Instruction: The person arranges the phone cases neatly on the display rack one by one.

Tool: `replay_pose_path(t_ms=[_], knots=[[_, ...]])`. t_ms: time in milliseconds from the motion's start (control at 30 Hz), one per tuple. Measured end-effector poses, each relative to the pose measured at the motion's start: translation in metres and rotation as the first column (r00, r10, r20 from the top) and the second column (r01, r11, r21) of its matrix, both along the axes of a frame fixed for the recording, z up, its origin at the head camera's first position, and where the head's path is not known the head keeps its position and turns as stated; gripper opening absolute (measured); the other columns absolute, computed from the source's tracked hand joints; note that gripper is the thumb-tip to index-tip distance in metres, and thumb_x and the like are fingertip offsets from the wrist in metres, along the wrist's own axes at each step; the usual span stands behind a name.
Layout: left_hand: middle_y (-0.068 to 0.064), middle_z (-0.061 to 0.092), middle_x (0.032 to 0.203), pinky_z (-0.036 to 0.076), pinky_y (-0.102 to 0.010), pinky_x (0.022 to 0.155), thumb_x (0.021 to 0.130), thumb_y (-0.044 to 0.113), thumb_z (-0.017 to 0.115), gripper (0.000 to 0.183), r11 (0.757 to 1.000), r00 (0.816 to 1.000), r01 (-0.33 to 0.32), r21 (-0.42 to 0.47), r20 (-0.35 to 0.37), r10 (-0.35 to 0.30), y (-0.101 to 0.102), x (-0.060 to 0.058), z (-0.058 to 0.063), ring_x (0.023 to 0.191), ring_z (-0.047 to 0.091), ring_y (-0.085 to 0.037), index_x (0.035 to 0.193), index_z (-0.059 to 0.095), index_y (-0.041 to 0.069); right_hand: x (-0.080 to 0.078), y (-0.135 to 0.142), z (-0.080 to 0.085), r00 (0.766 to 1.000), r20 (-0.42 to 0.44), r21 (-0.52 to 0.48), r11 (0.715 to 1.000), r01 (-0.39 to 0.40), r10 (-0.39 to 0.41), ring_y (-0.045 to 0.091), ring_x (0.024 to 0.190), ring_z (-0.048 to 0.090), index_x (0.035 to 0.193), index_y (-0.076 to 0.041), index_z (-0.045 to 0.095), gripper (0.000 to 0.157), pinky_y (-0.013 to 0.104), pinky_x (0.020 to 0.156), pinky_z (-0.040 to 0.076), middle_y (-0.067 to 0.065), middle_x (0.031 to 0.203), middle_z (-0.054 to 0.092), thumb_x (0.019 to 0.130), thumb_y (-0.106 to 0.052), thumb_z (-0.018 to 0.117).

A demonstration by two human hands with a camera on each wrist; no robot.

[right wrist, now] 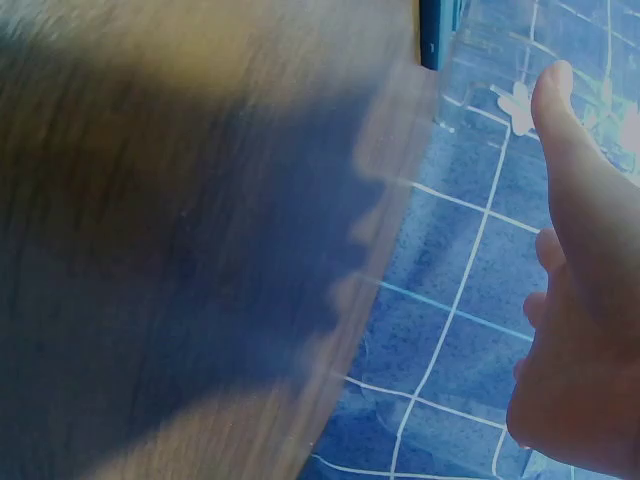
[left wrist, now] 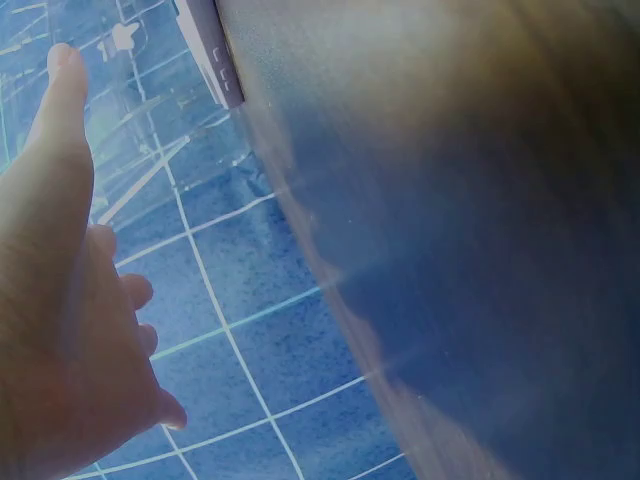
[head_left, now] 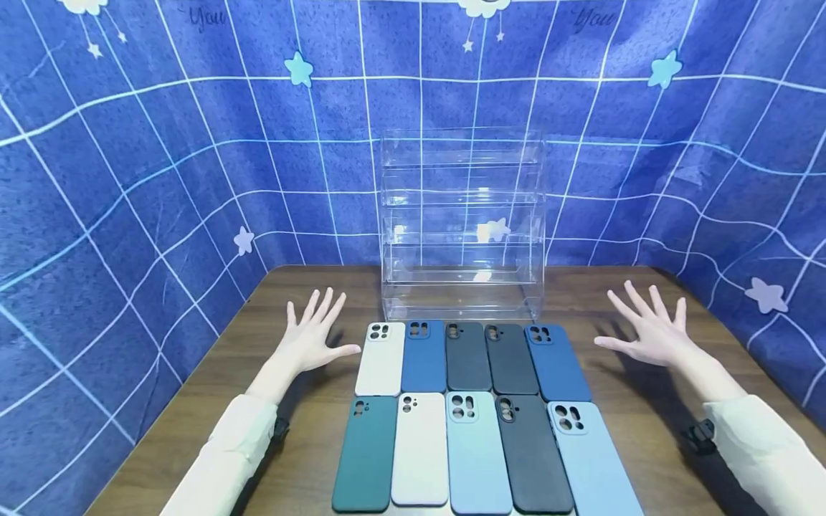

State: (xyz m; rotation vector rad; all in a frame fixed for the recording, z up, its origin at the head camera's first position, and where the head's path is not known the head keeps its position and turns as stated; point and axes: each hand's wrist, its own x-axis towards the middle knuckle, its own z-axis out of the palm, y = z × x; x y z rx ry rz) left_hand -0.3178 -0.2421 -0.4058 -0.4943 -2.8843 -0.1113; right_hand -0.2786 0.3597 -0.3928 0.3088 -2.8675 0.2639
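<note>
Two rows of phone cases lie face down on the wooden table in the head view. The back row has a white case (head_left: 379, 362), a blue case (head_left: 424, 358), two black cases and another blue case (head_left: 558, 365). In front lie a green case (head_left: 365, 455), a white case (head_left: 419, 451), a light blue case (head_left: 479, 459), a black case (head_left: 534, 459) and a second light blue case (head_left: 596, 466). My left hand (head_left: 312, 337), fingers spread, is left of the back row. On the other side, my right hand (head_left: 652, 330) spreads its fingers too, holding nothing.
A clear acrylic rack (head_left: 462, 276) with several tiers stands behind the cases at the back of the table (head_left: 310, 444). Blue cloth (head_left: 193, 179) with white grid lines and stars hangs around the back and sides.
</note>
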Motion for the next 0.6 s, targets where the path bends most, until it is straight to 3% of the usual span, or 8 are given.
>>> replay_pose_path(t_ms=[433, 600], knots=[[-0.011, 0.003, 0.159, -0.014, -0.071, 0.105, 0.073, 0.08, 0.049, 0.104, 1.0, 1.0, 0.004, -0.009, 0.007, -0.004, -0.006, -0.001, 0.0, 0.145, -0.002, -0.034, 0.152, 0.004, 0.028, -0.002, -0.001, 0.002, 1.0, 0.016, 0.007, 1.0, -0.021, 0.021, 0.054, 0.137, 0.0, 0.151, -0.026, 0.012, 0.095, 0.073, 0.098, -0.022, 0.018, 0.157, 0.006, 0.079, -0.066, 0.058], [-0.012, 0.009, 0.158, -0.008, -0.071, 0.107, 0.075, 0.078, 0.049, 0.1, 0.998, 1.0, 0.016, 0.059, -0.001, -0.016, -0.011, -0.005, 0.002, 0.145, 0.003, -0.034, 0.152, 0.01, 0.026, 0.001, -0.002, 0.01, 0.999, 0.028, -0.016, 0.999, -0.035, 0.036, 0.053, 0.136, 0.014, 0.151, -0.022, 0.017, 0.092, 0.076, 0.1, -0.012, 0.021, 0.154, 0.018, 0.08, -0.061, 0.06]])
